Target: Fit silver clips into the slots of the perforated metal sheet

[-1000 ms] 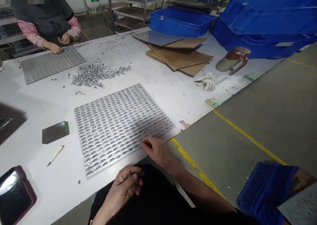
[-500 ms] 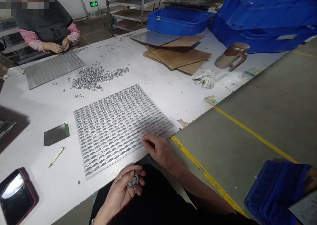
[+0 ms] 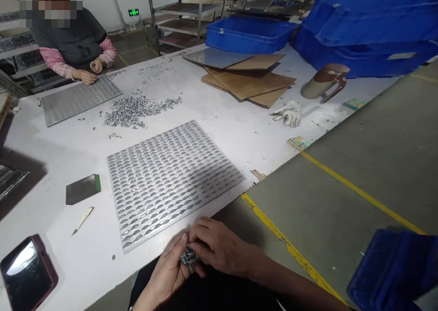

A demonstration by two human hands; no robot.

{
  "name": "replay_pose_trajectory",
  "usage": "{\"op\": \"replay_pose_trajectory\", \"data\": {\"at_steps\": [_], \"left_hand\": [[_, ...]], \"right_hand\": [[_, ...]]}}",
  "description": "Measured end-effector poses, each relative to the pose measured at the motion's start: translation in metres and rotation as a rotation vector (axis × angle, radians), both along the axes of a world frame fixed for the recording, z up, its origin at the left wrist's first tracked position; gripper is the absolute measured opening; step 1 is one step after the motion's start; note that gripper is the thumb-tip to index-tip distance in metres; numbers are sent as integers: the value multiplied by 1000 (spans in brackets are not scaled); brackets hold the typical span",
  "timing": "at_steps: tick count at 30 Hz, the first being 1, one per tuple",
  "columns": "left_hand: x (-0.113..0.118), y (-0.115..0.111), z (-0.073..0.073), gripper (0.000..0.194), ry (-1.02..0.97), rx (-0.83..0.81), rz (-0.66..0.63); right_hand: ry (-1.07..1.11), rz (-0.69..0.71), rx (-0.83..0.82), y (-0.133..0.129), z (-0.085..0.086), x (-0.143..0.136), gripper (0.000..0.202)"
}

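Below the table's front edge, my left hand (image 3: 166, 272) is curled round a small handful of grey leaf-shaped pieces (image 3: 188, 257). My right hand (image 3: 224, 247) reaches over from the right, its bent fingertips in among those pieces; whether it pinches one is hidden. Just beyond both hands lies a flat grey sheet (image 3: 171, 183) with rows of leaf-shaped recesses, many holding dark grey pieces. Some recesses near its right corner look paler. A heap of the same loose pieces (image 3: 126, 112) rests behind the sheet.
Left of the sheet are a dark flat plate (image 3: 82, 190), a small knife (image 3: 82, 220) and a phone (image 3: 25, 274). Brown boards (image 3: 246, 83), a glove (image 3: 289, 114), a mug (image 3: 323, 82) and blue crates (image 3: 249, 33) stand farther off. Across the table a co-worker (image 3: 75, 42) handles another sheet (image 3: 75, 103).
My right hand has left the sheet's near right edge and come to the pieces in my left hand. The view has shifted slightly. The co-worker's hands have moved apart.
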State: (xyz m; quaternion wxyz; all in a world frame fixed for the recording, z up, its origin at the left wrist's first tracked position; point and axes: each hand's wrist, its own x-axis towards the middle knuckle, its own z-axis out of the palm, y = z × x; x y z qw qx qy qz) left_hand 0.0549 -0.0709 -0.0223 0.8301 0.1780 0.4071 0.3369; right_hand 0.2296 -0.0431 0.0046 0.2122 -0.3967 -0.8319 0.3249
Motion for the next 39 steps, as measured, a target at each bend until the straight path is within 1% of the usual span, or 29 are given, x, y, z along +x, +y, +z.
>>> {"op": "replay_pose_trajectory", "data": {"at_steps": [2,4,8,12,14,16,17,18,21,22,23,24,27,29,34,37,39], "left_hand": [[-3,3,4,31,59,49,-24],[-6,5,6,32,104,74,-56],[-11,6,8,33,170,138,-153],[-13,5,7,37,289,275,-300],[-11,3,6,37,298,310,-344],[-8,3,6,36,242,263,-344],[-6,3,6,34,203,212,-312],[-5,3,6,31,166,154,-259],[-4,3,7,23,94,16,-96],[-4,3,7,24,79,-3,-75],[-5,2,7,24,71,-10,-79],[-6,2,6,22,68,-11,-101],[-11,1,3,19,75,27,-183],[-14,1,3,18,84,52,-207],[-21,4,7,23,119,99,-231],[-23,5,5,25,115,98,-237],[-23,4,3,26,108,87,-224]], "right_hand": [[8,-76,12,1,0,-1,10],[-9,-93,21,0,-2,0,11],[14,-41,-62,-2,-3,5,9],[12,15,-200,-4,5,13,4],[4,60,-249,-4,9,18,10],[38,77,-254,-2,10,23,20],[71,40,-237,0,9,26,23],[104,-34,-217,3,7,29,23],[180,-356,-234,18,-5,38,19],[194,-440,-260,24,-10,41,18],[197,-498,-268,30,-15,42,18],[191,-537,-243,37,-19,43,18],[107,-595,-65,54,-30,38,20],[38,-621,6,61,-36,31,21],[-89,-650,24,65,-44,16,20],[-154,-683,28,68,-51,12,18],[-181,-728,30,71,-55,11,12]]}}
